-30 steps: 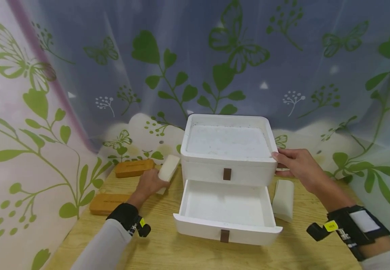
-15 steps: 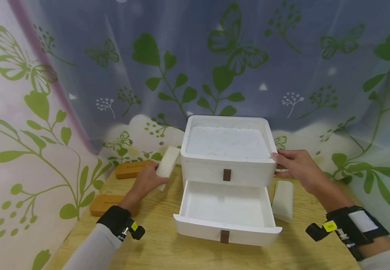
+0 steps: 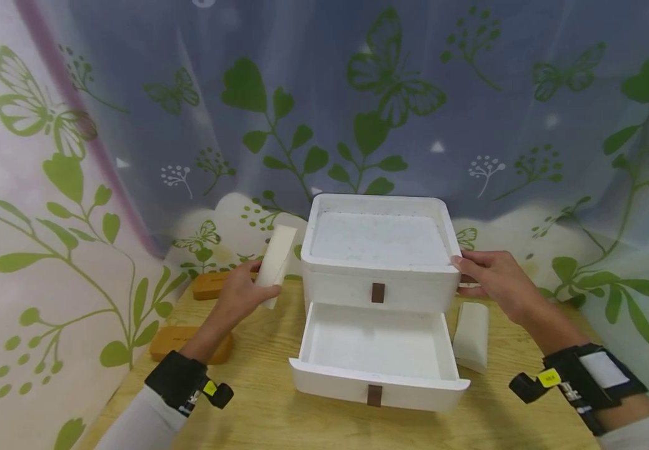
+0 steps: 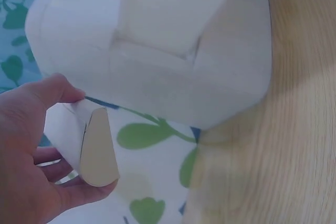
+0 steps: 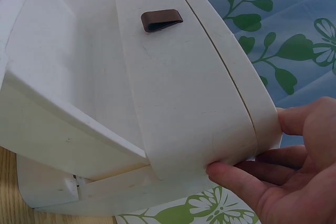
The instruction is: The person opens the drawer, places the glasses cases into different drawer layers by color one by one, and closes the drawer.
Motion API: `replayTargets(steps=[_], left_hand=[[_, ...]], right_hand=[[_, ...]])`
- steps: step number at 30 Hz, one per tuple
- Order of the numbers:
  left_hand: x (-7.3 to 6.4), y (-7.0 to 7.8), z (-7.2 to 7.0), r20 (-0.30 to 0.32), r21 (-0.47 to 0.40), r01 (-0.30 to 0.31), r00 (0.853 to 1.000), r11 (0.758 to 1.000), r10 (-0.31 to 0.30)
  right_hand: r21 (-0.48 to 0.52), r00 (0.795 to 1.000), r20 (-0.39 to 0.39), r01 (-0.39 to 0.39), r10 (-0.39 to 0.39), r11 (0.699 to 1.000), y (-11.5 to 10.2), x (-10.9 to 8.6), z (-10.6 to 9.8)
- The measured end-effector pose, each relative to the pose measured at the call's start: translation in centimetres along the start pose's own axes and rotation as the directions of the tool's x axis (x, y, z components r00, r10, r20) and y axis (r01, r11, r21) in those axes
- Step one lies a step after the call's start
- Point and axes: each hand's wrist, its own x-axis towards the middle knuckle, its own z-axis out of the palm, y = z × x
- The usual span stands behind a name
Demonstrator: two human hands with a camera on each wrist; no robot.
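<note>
A cream glasses case (image 3: 276, 259) is in my left hand (image 3: 241, 289), raised beside the left wall of the white drawer unit (image 3: 380, 262). The left wrist view shows its rounded wedge-shaped end (image 4: 98, 153) with my thumb on one side and fingers on the other. My right hand (image 3: 495, 278) rests at the unit's right front corner. In the right wrist view its fingertips (image 5: 226, 174) press the side wall near the upper drawer. The lower drawer (image 3: 377, 344) is pulled out with nothing inside; the upper drawer (image 3: 341, 289) is closed.
Two orange cases lie on the left of the wooden table (image 3: 268, 400): a rear case (image 3: 207, 286) and a front case (image 3: 169, 340), both partly behind the left arm. Another cream case (image 3: 472, 337) lies right of the unit. A patterned curtain (image 3: 324, 94) hangs close behind.
My left hand has raised the cream glasses case from beside the unit and drawn it slightly left and back. The right hand stays at the unit's corner.
</note>
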Motion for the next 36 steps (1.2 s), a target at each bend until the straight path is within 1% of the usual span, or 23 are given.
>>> replayTargets(steps=[5, 9, 14, 17, 20, 27, 30, 33, 36], left_hand=[[-0.8, 0.9, -0.6, -0.011, -0.045, -0.019, 1.000, 0.999, 0.018], [-1.5, 1.8, -1.2, -0.025, -0.064, -0.037, 0.999, 0.997, 0.035], [-2.5, 3.0, -1.6, -0.055, -0.091, -0.091, 0.995, 0.992, 0.086], [-3.1, 3.8, -1.7, -0.068, -0.094, -0.137, 0.989, 0.986, 0.131], [-3.6, 4.6, -1.7, -0.076, -0.090, -0.188, 0.980, 0.978, 0.182], [-4.6, 6.8, -1.9, -0.057, -0.135, -0.277, 0.961, 0.952, 0.271], [-5.0, 7.7, -1.6, -0.042, -0.142, -0.321, 0.947, 0.936, 0.318], [-5.3, 8.6, -1.1, -0.019, -0.133, -0.360, 0.933, 0.924, 0.360], [-5.7, 9.3, -0.6, 0.008, -0.098, -0.390, 0.920, 0.915, 0.393]], right_hand=[[0.003, 1.000, 0.003, 0.006, -0.006, 1.000, 0.1, 0.1, -0.1], [0.009, 1.000, 0.000, 0.001, -0.001, 1.000, 0.1, 0.0, -0.2], [0.002, 1.000, -0.003, -0.002, 0.002, 1.000, 0.0, -0.1, -0.2], [-0.007, 1.000, 0.000, 0.003, -0.003, 1.000, 0.2, -0.1, -0.2], [-0.015, 1.000, 0.003, 0.008, -0.008, 1.000, 0.2, -0.1, -0.1], [-0.011, 0.999, 0.010, 0.031, -0.030, 0.999, 0.2, 0.0, -0.1], [-0.015, 1.000, 0.006, 0.022, -0.022, 1.000, 0.2, 0.0, -0.1], [-0.021, 1.000, 0.002, 0.013, -0.013, 1.000, 0.1, -0.1, -0.1], [-0.019, 1.000, 0.004, 0.014, -0.014, 1.000, 0.1, -0.1, -0.2]])
